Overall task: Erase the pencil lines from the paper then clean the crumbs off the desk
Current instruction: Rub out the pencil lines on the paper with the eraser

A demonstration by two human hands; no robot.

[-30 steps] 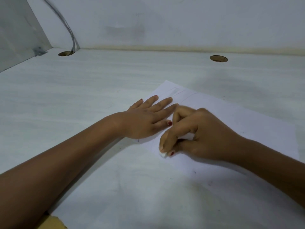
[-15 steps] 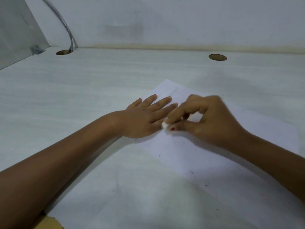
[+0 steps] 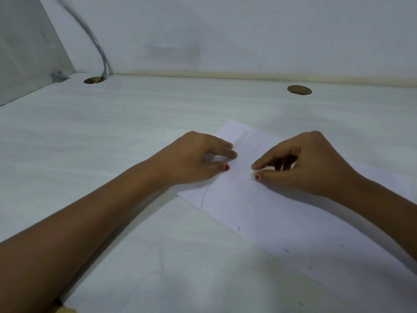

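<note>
Paper point(image 3: 282, 222): the white sheet lay flat on the desk point(image 3: 112, 143), turned at an angle, and every place below is given against it.
Cable hole, left point(image 3: 94, 80): it sat well beyond the paper's far left, at the back of the desk, with a grey cable point(image 3: 99, 48) running up the wall from it.
Left hand point(image 3: 194, 158): you had it resting palm down on the paper's left edge, fingers curled with their tips pressing the sheet; it gripped nothing.
Pencil lines point(image 3: 205, 195): faint curved strokes showed near the paper's left edge, just in front of your left hand, and fainter ones ran near its far corner.
Eraser point(image 3: 262, 171): a small white piece, touching the paper's middle, was pinched between the thumb and fingers of your right hand.
Right hand point(image 3: 309, 163): you held it over the paper's middle, clenched round the eraser.
Crumbs point(image 3: 286, 250): small dark specks were scattered over the paper's near right part.
Cable hole, right point(image 3: 299, 90): it lay well beyond the paper's far edge.
</note>
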